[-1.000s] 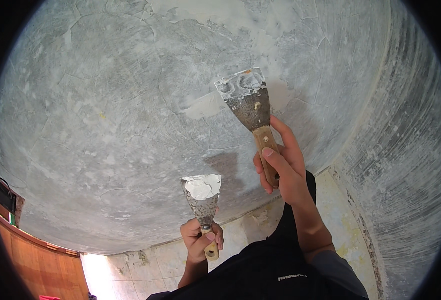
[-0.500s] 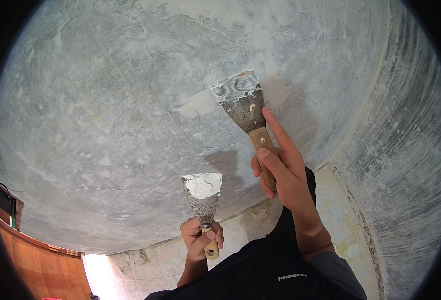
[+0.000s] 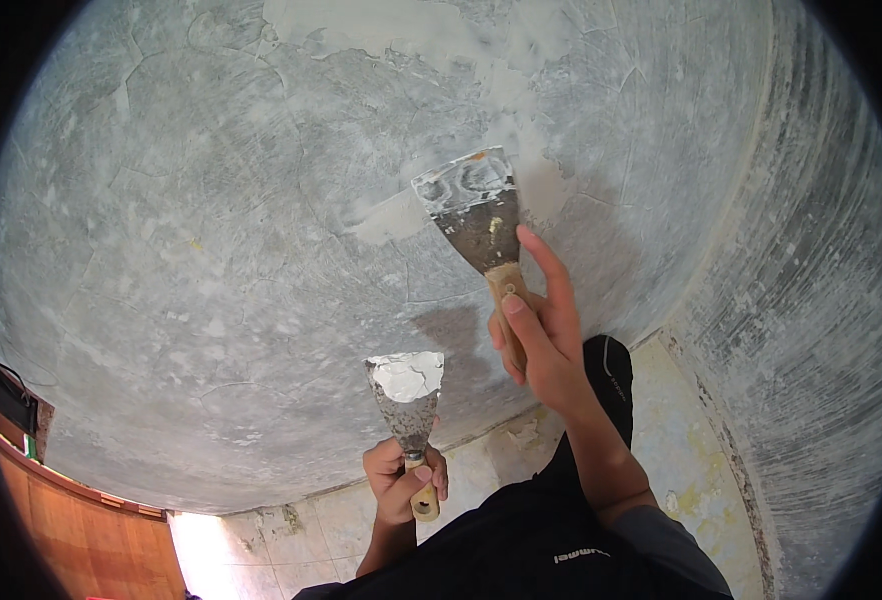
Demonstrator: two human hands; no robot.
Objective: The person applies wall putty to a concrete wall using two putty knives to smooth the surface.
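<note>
The grey wall (image 3: 241, 250) facing you bears pale smears (image 3: 391, 215); this looks like spreading. Your right hand (image 3: 541, 335) grips the larger putty knife (image 3: 479, 228) near them, probably calling for flat, even pressure; your left hand (image 3: 401, 482) grips the smaller knife (image 3: 407, 418), loaded with white paste (image 3: 407, 378).

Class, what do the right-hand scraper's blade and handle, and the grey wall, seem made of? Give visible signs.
Blade: probably steel, dull and smeared; it is a thin, dark, stained sheet.
Handle: likely bare wood, matt, by its tan colour.
Wall: perhaps cement plaster, matt, mottled grey with crack-like lines.
</note>
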